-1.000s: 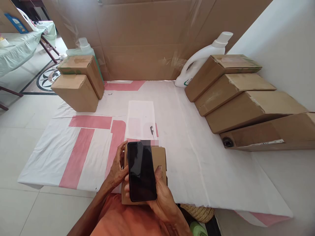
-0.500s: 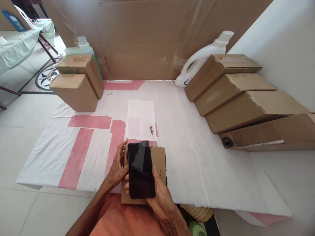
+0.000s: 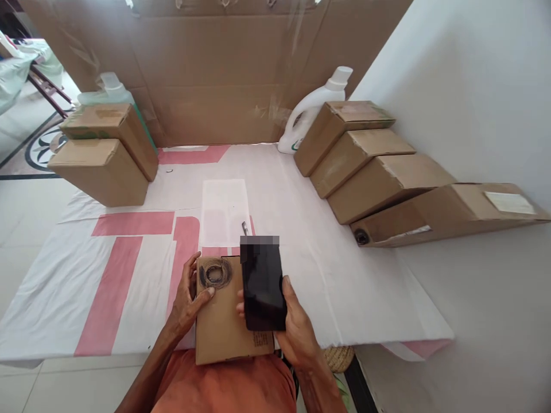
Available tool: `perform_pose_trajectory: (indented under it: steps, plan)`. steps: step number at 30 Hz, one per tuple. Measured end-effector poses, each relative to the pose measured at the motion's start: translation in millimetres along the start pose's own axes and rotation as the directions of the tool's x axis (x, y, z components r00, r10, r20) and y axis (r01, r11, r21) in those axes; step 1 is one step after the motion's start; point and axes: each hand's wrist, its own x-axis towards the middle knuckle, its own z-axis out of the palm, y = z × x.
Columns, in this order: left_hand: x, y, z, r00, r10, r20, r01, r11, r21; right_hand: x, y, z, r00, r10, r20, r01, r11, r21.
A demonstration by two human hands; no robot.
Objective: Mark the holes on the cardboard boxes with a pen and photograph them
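Note:
A black smartphone (image 3: 263, 289) with a dark screen is in my right hand (image 3: 299, 321), the thumb along its right edge and fingertips showing at its left edge. Below it, at the table's front edge, lies a small cardboard box (image 3: 224, 321) with a dark scribbled ring around a hole near its upper left corner. My left hand (image 3: 189, 298) grips this box by its left side, thumb on top just under the ring. The phone covers the box's upper right part. Beyond it a pen (image 3: 245, 228) rests on a white sheet of paper (image 3: 224, 201), partly hidden by the phone.
Several cardboard boxes (image 3: 365, 178) stand in a row at the right, a white jug (image 3: 310, 115) behind them. Two more boxes (image 3: 103, 172) and a greenish bottle (image 3: 112, 89) stand at the left. A large cardboard panel (image 3: 206, 74) closes off the back of the cloth-covered table (image 3: 336, 269).
My right hand has shifted the phone rightwards relative to the box, uncovering the scribbled ring. My left hand still holds the box. The camera view has turned, so the surroundings appear further left.

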Motion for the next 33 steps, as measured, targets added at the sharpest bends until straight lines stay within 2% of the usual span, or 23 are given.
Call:
perform_pose_trajectory:
  steps: [1, 2, 3, 5, 6, 8, 12, 20, 24, 27, 28, 29, 30, 31, 32, 33]
  plan:
    - [0.2, -0.3, 0.0, 1.0, -0.008, -0.007, 0.008, 1.0, 0.0, 5.3, -3.6, -8.8, 0.988, -0.084, -0.13, 0.072, 0.993, -0.098]
    - [0.4, -0.8, 0.0, 1.0, -0.014, -0.013, 0.014, 1.0, -0.001, 11.6, -6.3, -18.2, 0.949, -0.187, -0.253, 0.136, 0.968, -0.209]
    - [0.5, -1.2, 0.0, 1.0, -0.017, -0.016, 0.017, 1.0, -0.001, 18.7, -8.2, -28.0, 0.891, -0.29, -0.349, 0.18, 0.931, -0.316]
    - [0.6, -2.0, 0.1, 1.0, -0.013, -0.019, 0.013, 1.0, 0.001, 33.5, -9.9, -46.2, 0.794, -0.427, -0.433, 0.211, 0.861, -0.462]
    - [0.6, -2.2, 0.2, 1.0, -0.008, -0.02, 0.009, 1.0, 0.003, 40.6, -10.0, -53.8, 0.781, -0.452, -0.431, 0.215, 0.842, -0.495]
    - [0.3, -2.0, 0.7, 1.0, -0.006, -0.023, 0.006, 1.0, 0.002, 52.4, -8.9, -64.5, 0.788, -0.479, -0.387, 0.221, 0.806, -0.549]
    - [0.0, -0.6, 1.9, 0.999, -0.025, -0.019, 0.025, 1.0, -0.015, 64.5, -4.8, -71.0, 0.782, -0.544, -0.304, 0.21, 0.689, -0.693]
    - [-1.0, -3.4, 2.3, 0.999, -0.029, -0.018, 0.029, 1.0, -0.008, 66.0, 1.2, -74.5, 0.692, -0.684, -0.23, 0.11, 0.415, -0.903]
    - [-1.9, -6.2, 0.2, 0.998, 0.015, -0.056, -0.01, 0.995, 0.095, 65.5, 3.0, -76.8, 0.652, -0.736, -0.181, 0.096, 0.318, -0.943]
    - [-7.2, -11.2, -9.2, 0.998, 0.027, -0.053, -0.02, 0.989, 0.144, 54.5, 4.3, -73.3, 0.615, -0.775, -0.143, 0.104, 0.26, -0.96]
    - [-11.4, -14.0, -13.7, 0.998, 0.017, -0.055, -0.008, 0.989, 0.15, 47.3, 6.3, -71.2, 0.613, -0.781, -0.12, 0.13, 0.249, -0.96]
    - [-17.0, -17.2, -18.3, 0.998, 0.002, -0.063, 0.008, 0.988, 0.155, 38.5, 9.8, -68.9, 0.636, -0.767, -0.088, 0.174, 0.254, -0.951]
    - [-24.1, -20.5, -22.5, 0.997, -0.011, -0.075, 0.023, 0.986, 0.163, 28.4, 15.1, -66.6, 0.688, -0.724, -0.043, 0.231, 0.275, -0.933]
    - [-32.2, -23.6, -25.8, 0.996, -0.02, -0.089, 0.035, 0.984, 0.174, 17.8, 22.1, -64.4, 0.759, -0.65, 0.021, 0.293, 0.313, -0.903]
    - [-41.0, -25.9, -28.0, 0.995, -0.031, -0.09, 0.047, 0.982, 0.185, 7.2, 30.6, -62.6, 0.829, -0.551, 0.101, 0.347, 0.365, -0.864]
    - [-49.9, -26.8, -29.0, 0.996, -0.045, -0.073, 0.059, 0.98, 0.191, -2.5, 39.8, -61.1, 0.877, -0.445, 0.181, 0.381, 0.417, -0.825]
